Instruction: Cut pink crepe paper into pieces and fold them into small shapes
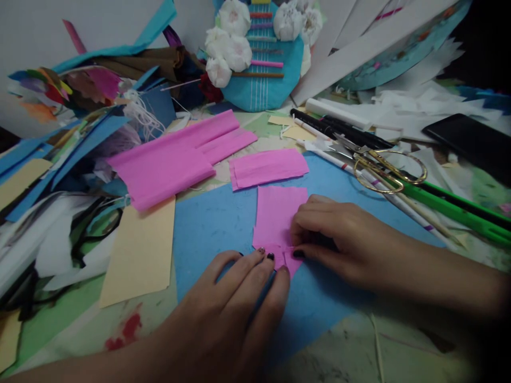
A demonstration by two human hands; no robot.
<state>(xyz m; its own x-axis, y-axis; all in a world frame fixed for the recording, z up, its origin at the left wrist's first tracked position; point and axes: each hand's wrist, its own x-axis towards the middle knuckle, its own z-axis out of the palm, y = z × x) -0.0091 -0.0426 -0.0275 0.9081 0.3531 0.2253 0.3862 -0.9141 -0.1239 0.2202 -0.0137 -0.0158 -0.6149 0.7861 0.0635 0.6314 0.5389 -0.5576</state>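
Note:
A strip of pink crepe paper (pixel 281 213) lies on a blue sheet (pixel 215 229) in front of me. Its near end looks creased or folded where my fingers meet it. My left hand (pixel 243 303) rests with its fingers stretched out, their tips touching that near end. My right hand (pixel 339 239) pinches the strip's right edge between thumb and curled fingers. Just beyond is a folded pink crepe piece (pixel 269 169). A larger pink crepe sheet (pixel 167 165) lies further left.
Gold-handled scissors (pixel 383 167), pens (pixel 315 123) and a green cutter (pixel 459 205) lie at right, near a black phone (pixel 471 141). A beige card (pixel 139 255) lies left, beside heaped paper scraps. A blue paper guitar (pixel 275 85) with white flowers stands at the back.

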